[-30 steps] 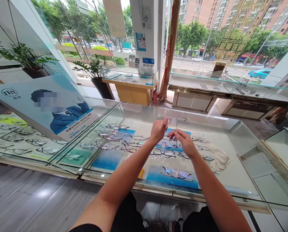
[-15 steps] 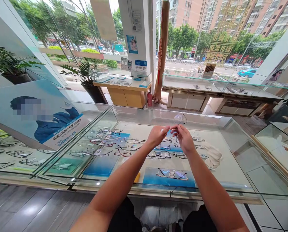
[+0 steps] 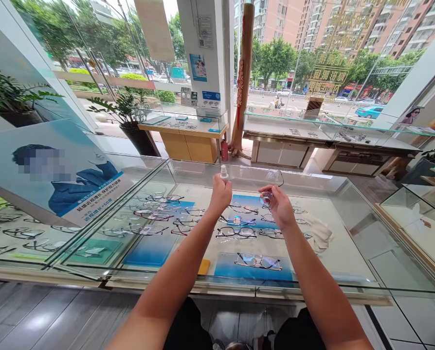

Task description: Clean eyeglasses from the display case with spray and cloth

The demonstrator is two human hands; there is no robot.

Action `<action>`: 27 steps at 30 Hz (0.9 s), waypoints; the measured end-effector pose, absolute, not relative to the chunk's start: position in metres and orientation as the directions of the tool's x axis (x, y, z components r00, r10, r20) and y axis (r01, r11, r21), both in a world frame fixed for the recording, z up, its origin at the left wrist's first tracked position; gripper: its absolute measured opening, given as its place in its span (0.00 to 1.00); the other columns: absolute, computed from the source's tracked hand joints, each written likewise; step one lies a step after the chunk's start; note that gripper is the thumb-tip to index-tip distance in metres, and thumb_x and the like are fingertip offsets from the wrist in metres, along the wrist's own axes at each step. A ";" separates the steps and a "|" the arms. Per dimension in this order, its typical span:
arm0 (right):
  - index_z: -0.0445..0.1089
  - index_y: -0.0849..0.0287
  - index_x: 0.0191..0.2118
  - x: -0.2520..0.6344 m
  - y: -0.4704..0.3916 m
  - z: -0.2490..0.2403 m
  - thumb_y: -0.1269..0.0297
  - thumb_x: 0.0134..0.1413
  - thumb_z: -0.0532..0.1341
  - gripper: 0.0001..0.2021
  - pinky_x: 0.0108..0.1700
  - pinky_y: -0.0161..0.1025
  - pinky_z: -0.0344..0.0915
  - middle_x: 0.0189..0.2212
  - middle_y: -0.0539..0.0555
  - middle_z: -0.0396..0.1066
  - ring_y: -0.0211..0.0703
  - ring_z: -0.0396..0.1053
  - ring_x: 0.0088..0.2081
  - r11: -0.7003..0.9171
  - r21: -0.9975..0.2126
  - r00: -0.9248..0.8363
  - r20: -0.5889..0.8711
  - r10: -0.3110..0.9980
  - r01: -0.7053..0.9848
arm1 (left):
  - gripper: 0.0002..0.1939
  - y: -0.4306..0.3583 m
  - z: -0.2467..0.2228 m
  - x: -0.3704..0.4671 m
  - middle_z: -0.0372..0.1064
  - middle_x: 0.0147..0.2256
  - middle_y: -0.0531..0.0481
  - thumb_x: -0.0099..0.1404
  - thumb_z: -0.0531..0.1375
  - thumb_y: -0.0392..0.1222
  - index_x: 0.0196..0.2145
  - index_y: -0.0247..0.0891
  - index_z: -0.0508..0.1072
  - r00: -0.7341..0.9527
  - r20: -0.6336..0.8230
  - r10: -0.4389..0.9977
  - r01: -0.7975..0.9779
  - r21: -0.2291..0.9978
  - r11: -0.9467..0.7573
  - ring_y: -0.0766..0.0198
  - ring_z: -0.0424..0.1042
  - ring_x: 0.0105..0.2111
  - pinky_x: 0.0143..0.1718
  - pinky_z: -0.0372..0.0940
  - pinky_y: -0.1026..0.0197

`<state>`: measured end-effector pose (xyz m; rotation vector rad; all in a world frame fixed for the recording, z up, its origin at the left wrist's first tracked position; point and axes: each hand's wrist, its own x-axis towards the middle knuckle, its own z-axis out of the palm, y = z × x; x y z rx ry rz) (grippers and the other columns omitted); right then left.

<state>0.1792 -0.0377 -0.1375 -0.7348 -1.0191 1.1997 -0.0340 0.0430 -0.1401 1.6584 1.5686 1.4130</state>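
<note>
My left hand [image 3: 221, 193] is closed around a small white spray bottle [image 3: 224, 171], whose nozzle top sticks up above the fist. To its right, my right hand [image 3: 279, 203] pinches a pair of glasses [image 3: 266, 197] with thin frames. One lens shows beside the fingers and another part rises above them; the rest is hidden by the hand. Both hands are over the glass display case [image 3: 188, 167], apart from each other. Under them lie several glasses, among them a dark-framed pair [image 3: 236, 233]. A thin-framed pair [image 3: 258, 261] rests on a blue mat near the front.
A crumpled whitish cloth [image 3: 317, 233] lies right of my right hand. A yellow item [image 3: 204, 267] sits by the front edge. On the left stands a printed sign [image 3: 57, 170]. Further glass counters [image 3: 183, 127] and a wooden trunk [image 3: 242, 82] are by the windows.
My left hand has moved left, away from my right hand, and the spray bottle now stands upright in it. My right hand stays nearly in place with the glasses.
</note>
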 end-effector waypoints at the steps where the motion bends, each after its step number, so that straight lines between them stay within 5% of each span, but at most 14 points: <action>1: 0.79 0.52 0.40 0.180 -0.037 -0.138 0.48 0.66 0.65 0.14 0.39 0.42 0.66 0.45 0.56 0.80 0.45 0.72 0.41 0.239 -0.893 0.047 0.239 0.970 -0.382 | 0.07 0.047 -0.142 -0.036 0.66 0.51 0.42 0.71 0.56 0.33 0.45 0.41 0.63 -0.203 0.354 0.913 0.469 0.854 -0.227 0.57 0.70 0.48 0.55 0.65 0.54; 4: 0.79 0.53 0.40 0.184 -0.034 -0.140 0.48 0.67 0.64 0.14 0.40 0.42 0.67 0.46 0.57 0.80 0.45 0.72 0.41 0.253 -0.897 0.060 0.248 0.967 -0.364 | 0.10 0.056 -0.148 -0.045 0.67 0.56 0.38 0.72 0.59 0.36 0.49 0.39 0.66 -0.171 0.317 0.933 0.556 0.813 -0.174 0.54 0.71 0.53 0.60 0.64 0.51; 11: 0.78 0.53 0.41 0.192 -0.029 -0.141 0.46 0.66 0.65 0.15 0.38 0.42 0.68 0.45 0.58 0.81 0.46 0.73 0.40 0.264 -0.905 0.084 0.250 0.965 -0.335 | 0.16 0.060 -0.153 -0.061 0.80 0.53 0.41 0.69 0.63 0.39 0.55 0.42 0.73 -0.128 0.250 0.960 0.741 0.667 -0.075 0.45 0.76 0.56 0.53 0.65 0.52; 18: 0.80 0.54 0.40 0.191 -0.030 -0.140 0.48 0.67 0.66 0.14 0.39 0.40 0.67 0.45 0.56 0.81 0.43 0.72 0.40 0.256 -0.888 0.065 0.251 0.966 -0.382 | 0.17 0.059 -0.148 -0.064 0.81 0.52 0.38 0.71 0.60 0.40 0.57 0.41 0.71 -0.144 0.122 0.982 0.854 0.517 0.061 0.42 0.79 0.54 0.46 0.65 0.53; 27: 0.81 0.53 0.40 0.283 -0.037 -0.103 0.45 0.62 0.68 0.16 0.45 0.43 0.70 0.43 0.56 0.81 0.45 0.73 0.40 0.278 -0.933 0.005 0.284 0.959 -0.229 | 0.15 0.060 -0.144 -0.063 0.81 0.51 0.36 0.70 0.60 0.39 0.54 0.40 0.71 -0.124 0.099 0.987 0.903 0.424 0.071 0.40 0.80 0.53 0.46 0.68 0.51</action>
